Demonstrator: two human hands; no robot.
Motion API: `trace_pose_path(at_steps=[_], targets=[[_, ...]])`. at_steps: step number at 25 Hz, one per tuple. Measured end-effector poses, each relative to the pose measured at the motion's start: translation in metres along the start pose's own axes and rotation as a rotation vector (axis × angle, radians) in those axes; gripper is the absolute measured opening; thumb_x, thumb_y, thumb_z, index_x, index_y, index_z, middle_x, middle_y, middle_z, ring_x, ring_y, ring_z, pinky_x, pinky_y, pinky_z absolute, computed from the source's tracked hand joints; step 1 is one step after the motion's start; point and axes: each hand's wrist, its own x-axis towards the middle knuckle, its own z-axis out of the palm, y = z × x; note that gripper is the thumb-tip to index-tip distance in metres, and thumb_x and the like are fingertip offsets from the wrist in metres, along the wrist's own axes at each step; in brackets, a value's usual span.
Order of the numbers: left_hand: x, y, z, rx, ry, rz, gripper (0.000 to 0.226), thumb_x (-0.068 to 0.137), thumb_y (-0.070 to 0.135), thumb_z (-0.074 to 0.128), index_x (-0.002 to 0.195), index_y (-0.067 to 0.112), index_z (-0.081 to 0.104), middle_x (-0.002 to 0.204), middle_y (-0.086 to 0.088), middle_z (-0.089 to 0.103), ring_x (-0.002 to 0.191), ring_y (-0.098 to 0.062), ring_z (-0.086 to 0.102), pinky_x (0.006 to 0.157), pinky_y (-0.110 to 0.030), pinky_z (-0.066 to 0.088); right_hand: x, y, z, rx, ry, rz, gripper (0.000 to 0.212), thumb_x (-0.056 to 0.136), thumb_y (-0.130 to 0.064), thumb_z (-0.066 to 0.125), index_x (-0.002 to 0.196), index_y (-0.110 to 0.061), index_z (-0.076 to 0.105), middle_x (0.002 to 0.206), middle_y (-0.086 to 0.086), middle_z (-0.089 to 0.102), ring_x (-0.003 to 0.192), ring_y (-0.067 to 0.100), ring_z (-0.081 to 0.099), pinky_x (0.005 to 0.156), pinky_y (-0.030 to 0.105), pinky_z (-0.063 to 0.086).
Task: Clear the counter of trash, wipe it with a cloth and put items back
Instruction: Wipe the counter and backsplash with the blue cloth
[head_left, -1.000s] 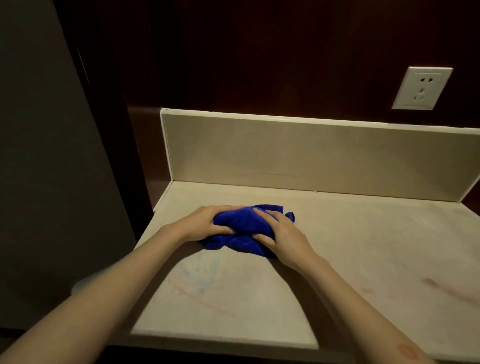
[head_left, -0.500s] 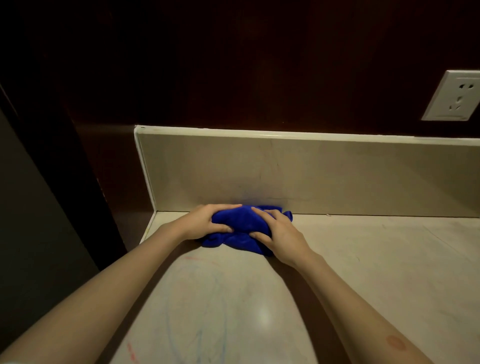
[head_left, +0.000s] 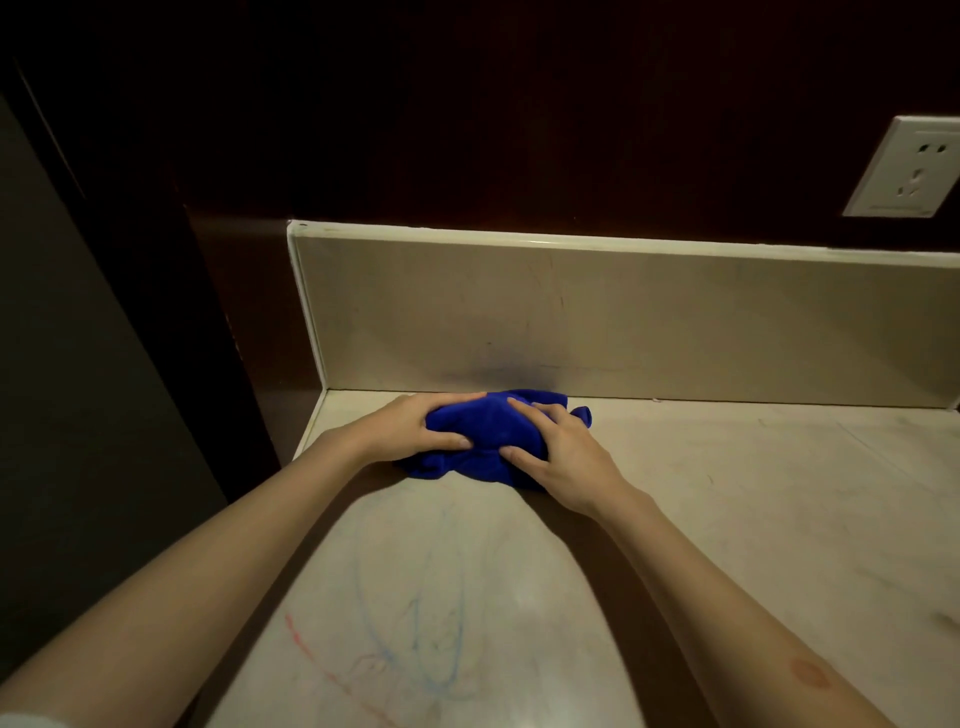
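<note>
A bunched blue cloth (head_left: 485, 428) lies on the pale stone counter (head_left: 753, 519), close to the foot of the backsplash near the back left corner. My left hand (head_left: 410, 428) grips the cloth's left side, fingers curled over its top and thumb pressed into its front. My right hand (head_left: 561, 454) holds the right side, fingers spread over the fabric and thumb tucked against its lower edge. Blue and red scribble marks (head_left: 415, 639) streak the counter between my forearms.
A beige backsplash (head_left: 623, 332) runs along the back of the counter. A white wall socket (head_left: 906, 169) sits on the dark wall at upper right. A dark panel (head_left: 104, 312) borders the counter's left edge. A faint smudge (head_left: 943, 618) marks the counter's right side.
Both hands have pushed the cloth away from me, from mid-counter up to the foot of the backsplash. The view has closed in on the back left corner.
</note>
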Motion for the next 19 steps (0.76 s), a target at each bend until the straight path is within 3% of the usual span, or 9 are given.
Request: trace_pose_path(at_steps=[4,19], targets=[[-0.037,0.009,0.011,-0.011,-0.014,-0.024,0.058,0.09,0.03,0.065,0.141,0.042,0.039,0.129,0.018,0.055,0.111,0.0,0.055,0.088,-0.015,0.047,-0.035,-0.014,0.002,0.008,-0.017,-0.023,0.066,0.091,-0.057,0.047,0.148,-0.039,0.022,0.149,-0.002,0.033,0.133,0.02,0.033,0.104,0.039,0.039],[-0.199,0.066,0.08,-0.043,0.028,-0.049,0.058,0.089,0.028,0.067,0.132,0.053,0.038,0.137,0.015,0.053,0.123,-0.003,0.05,0.105,-0.028,0.043,-0.201,-0.063,-0.003,0.007,-0.062,-0.161,0.066,0.091,-0.057,0.045,0.149,-0.041,0.017,0.148,-0.004,0.032,0.132,0.017,0.033,0.101,0.035,0.041]])
